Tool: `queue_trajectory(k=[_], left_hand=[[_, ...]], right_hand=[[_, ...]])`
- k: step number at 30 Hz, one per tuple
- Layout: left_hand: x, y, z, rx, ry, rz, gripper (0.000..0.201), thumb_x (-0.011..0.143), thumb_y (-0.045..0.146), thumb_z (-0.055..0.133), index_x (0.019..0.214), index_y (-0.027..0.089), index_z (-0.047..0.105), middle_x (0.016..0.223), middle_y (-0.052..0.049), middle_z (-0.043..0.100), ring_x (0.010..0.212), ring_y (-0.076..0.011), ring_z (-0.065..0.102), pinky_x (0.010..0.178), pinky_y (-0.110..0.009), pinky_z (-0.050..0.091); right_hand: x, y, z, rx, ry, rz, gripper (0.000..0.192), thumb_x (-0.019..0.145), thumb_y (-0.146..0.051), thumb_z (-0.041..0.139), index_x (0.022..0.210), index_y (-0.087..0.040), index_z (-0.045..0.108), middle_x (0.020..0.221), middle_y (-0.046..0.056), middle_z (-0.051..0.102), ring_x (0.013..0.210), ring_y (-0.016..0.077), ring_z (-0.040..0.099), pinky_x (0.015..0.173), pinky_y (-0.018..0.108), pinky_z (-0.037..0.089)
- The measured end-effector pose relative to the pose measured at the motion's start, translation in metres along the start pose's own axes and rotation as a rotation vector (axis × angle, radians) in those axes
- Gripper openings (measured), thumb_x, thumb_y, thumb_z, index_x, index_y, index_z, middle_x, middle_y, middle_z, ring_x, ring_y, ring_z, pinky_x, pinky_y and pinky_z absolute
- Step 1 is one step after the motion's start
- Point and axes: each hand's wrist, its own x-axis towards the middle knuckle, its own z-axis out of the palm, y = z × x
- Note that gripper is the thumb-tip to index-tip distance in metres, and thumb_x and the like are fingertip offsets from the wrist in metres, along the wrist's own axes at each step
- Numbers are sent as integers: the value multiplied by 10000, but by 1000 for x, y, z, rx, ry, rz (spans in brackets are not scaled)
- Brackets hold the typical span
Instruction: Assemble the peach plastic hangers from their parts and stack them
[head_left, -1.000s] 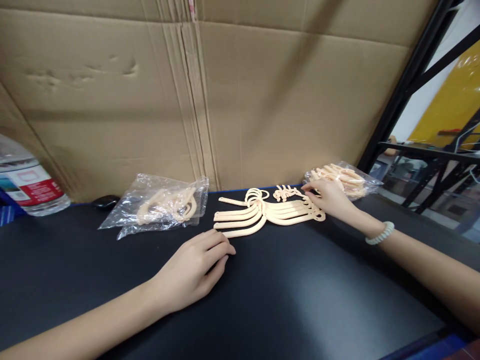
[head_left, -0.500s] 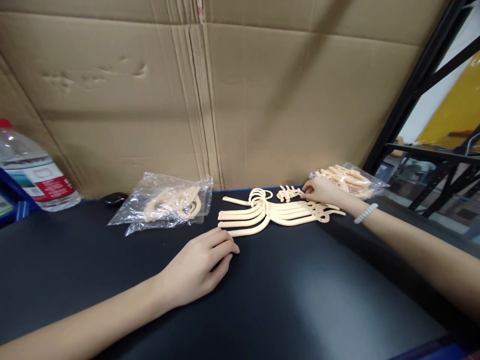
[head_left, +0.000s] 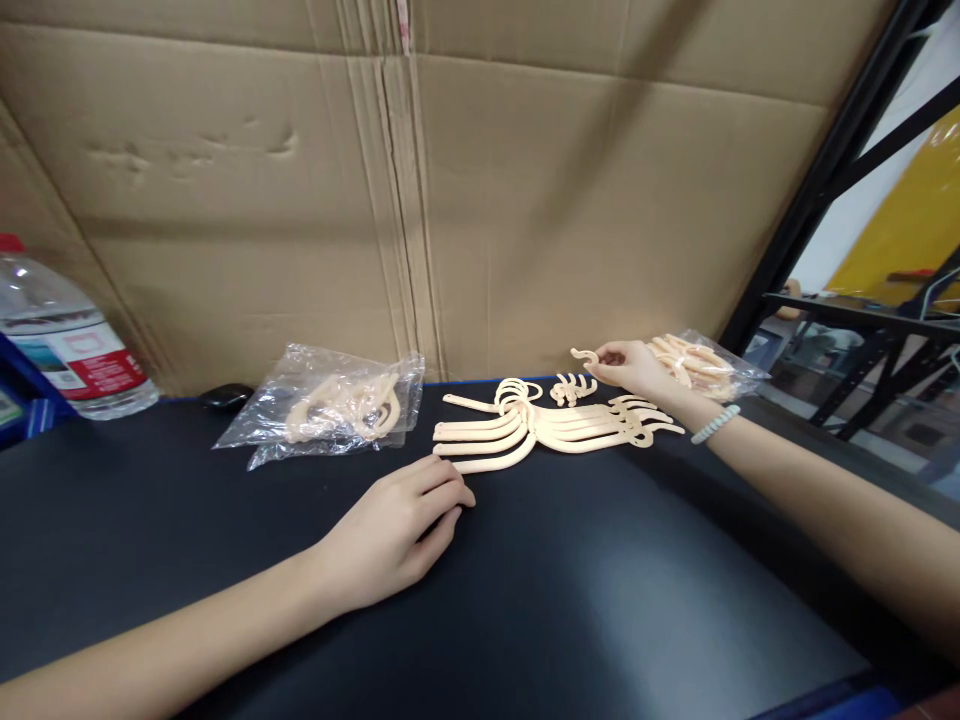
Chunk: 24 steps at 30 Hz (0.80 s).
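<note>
My right hand (head_left: 626, 366) pinches a small cream plastic hook (head_left: 583, 355), lifted above the table with its curved end pointing left. Below it lies a little cluster of similar hooks (head_left: 572, 390). Cream plastic pieces that look like folding clothes hangers (head_left: 574, 428) are laid out in a row, their arms spread left and right and several rings bunched at the middle. My left hand (head_left: 405, 525) rests on the table with fingers loosely bent and the thumb apart. Its fingertips are beside the left end of the nearest hanger arm; whether they touch it I cannot tell.
Clear plastic bags with cream parts lie at left (head_left: 345, 405) and right (head_left: 697, 365) on the black table (head_left: 525, 600). A water bottle (head_left: 82, 345) and a dark object (head_left: 227, 397) are at far left. Cardboard (head_left: 600, 200) walls the back; a black metal frame (head_left: 806, 190) stands right.
My right hand has risen from the hook cluster and moved slightly back, now with one hook in its fingers. The left hand has stayed in place.
</note>
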Motion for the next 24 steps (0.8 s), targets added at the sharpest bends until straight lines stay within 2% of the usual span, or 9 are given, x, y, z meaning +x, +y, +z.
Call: queue_trajectory(k=[6,8,10,12,15,18,20,22,24], left_hand=[[0,-2,-1,-30,-15,-24,253,906,109,420,1009,188,638,925,-74,645,860,-199,604,759,-309,515],[0,1,-2,-76,-17,-61,239,899,125,438,1027,182,632,942,-78,649,875,-203,612,775,-323,523],[1,9,-2,-171,8,-158,222,888,150,464,1030,184,631,937,-69,662,849,-194,627,755,-320,536],[1,21,-1,-328,30,-313,204,883,190,487,1020,197,638,900,-47,685,766,-169,638,678,-291,550],[1,38,4,-612,-17,-458,271,886,266,521,1136,215,611,978,-50,707,753,-155,660,666,-280,582],[1,45,9,-770,18,-496,385,902,275,512,1284,236,494,1192,-91,643,862,-168,672,775,-325,593],[3,46,11,-852,54,-491,366,921,268,497,1285,250,460,1277,-105,586,901,-176,666,805,-344,584],[5,47,10,-949,110,-499,294,919,271,522,1210,240,493,1217,-97,604,864,-170,658,798,-339,569],[8,49,8,-1032,167,-562,175,904,289,567,1057,204,558,1018,-63,649,798,-153,632,773,-307,545]], right_hand=[[-29,-39,8,277,-118,46,237,746,-410,668,747,-182,604,777,61,686,705,168,638,619,283,505],[-44,-57,14,490,-170,99,263,689,-378,740,715,-194,553,796,45,683,726,161,641,625,272,503],[-60,-74,23,725,-261,177,285,659,-351,783,675,-188,549,774,29,668,730,149,630,632,265,492],[-76,-89,33,865,-323,186,271,661,-312,802,632,-177,569,727,-3,635,677,111,589,630,248,472],[-98,-105,48,981,-365,163,235,658,-235,818,590,-169,603,704,-26,615,627,81,547,614,230,456],[-112,-114,58,1076,-394,206,165,633,-212,837,673,-182,680,779,-14,659,572,71,539,528,219,443],[-118,-117,63,1103,-413,235,161,636,-225,838,742,-191,722,818,2,684,546,67,537,504,219,453],[-122,-119,67,1087,-437,237,170,661,-248,823,802,-188,748,863,30,708,564,78,557,507,225,476],[-126,-123,68,1031,-482,202,194,685,-258,803,858,-182,762,866,44,718,593,95,580,500,223,488]])
